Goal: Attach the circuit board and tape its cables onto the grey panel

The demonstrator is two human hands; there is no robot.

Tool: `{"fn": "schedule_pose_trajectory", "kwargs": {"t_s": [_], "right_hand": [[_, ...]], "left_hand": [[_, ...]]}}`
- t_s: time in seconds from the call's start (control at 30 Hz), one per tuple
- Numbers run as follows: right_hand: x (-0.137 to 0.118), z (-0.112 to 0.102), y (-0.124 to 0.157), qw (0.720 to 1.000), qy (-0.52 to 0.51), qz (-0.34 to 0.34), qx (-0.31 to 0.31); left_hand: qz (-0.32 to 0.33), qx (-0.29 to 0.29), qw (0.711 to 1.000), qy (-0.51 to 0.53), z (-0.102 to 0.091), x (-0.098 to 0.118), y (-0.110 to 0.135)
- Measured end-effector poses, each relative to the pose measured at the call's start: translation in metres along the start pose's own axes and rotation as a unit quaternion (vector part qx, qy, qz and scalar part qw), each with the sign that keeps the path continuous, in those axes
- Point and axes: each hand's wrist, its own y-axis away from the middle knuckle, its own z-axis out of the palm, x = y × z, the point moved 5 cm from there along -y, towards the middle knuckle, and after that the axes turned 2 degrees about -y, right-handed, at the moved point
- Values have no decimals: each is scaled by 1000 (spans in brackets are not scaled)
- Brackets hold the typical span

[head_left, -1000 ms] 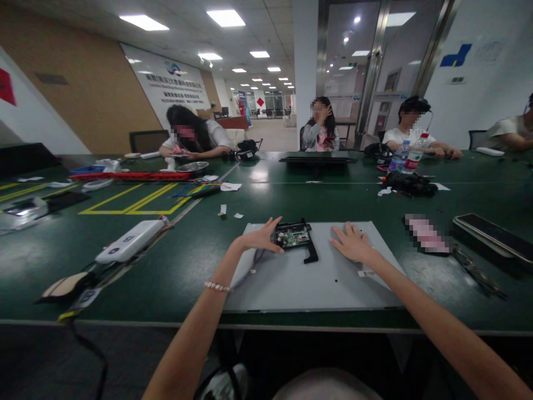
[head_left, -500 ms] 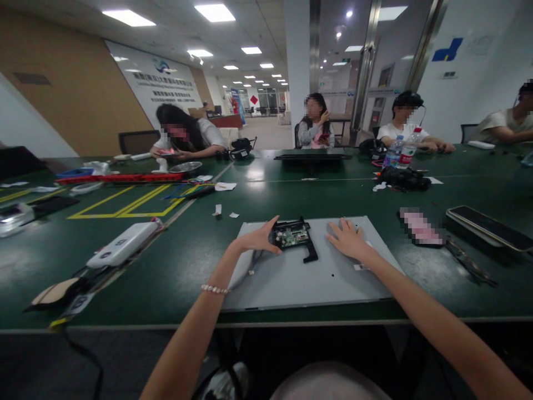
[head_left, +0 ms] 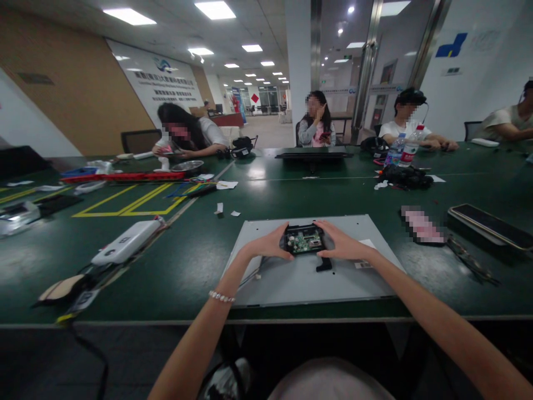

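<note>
A green circuit board in a black plastic frame [head_left: 306,243] lies over a flat grey panel [head_left: 283,286] on the table in front of me. My left hand [head_left: 272,243] grips the frame's left side, thumb at the near edge and fingers at the far edge. On the opposite side, my right hand [head_left: 339,243] holds the frame the same way. A black arm of the frame [head_left: 323,265] sticks out toward me below my right thumb. Thin cables [head_left: 252,275] run from under my left hand across the panel. Whether the frame touches the panel, I cannot tell.
The green table [head_left: 183,266] carries a white device [head_left: 127,243] at left. At right are a pink-screened phone [head_left: 421,225], a dark phone [head_left: 489,226] and glasses [head_left: 470,258]. Bottles [head_left: 410,147] stand farther back. Several people sit along the far side.
My right hand has moved left from the panel onto the frame's right side. The board and frame have shifted slightly right, with my left hand still on them.
</note>
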Motion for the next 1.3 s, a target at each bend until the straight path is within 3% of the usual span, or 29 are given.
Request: {"fn": "schedule_pose_trajectory", "kwargs": {"t_s": [0.4,0.87,0.97,1.07,1.17,1.23,1.3], "right_hand": [[-10,-4,4,999,-35,-5,-12],[-11,-6,6,999,-51,3,5],[-12,-6,6,999,-53,1,1],[-11,-5,6,998,-54,7,-6],[-10,-5,7,998,-58,13,-10],[-9,-4,8,998,-64,21,-14],[-7,-3,8,997,-68,28,-16]], "left_hand": [[4,-34,997,-67,13,-2,-3],[4,-34,995,-92,11,8,6],[43,-23,994,-93,-3,0,12],[19,72,990,-120,-35,-28,16],[-124,196,951,-206,-76,-69,20],[-227,228,909,-265,-95,-93,21],[-288,231,880,-298,-106,-110,19]]}}
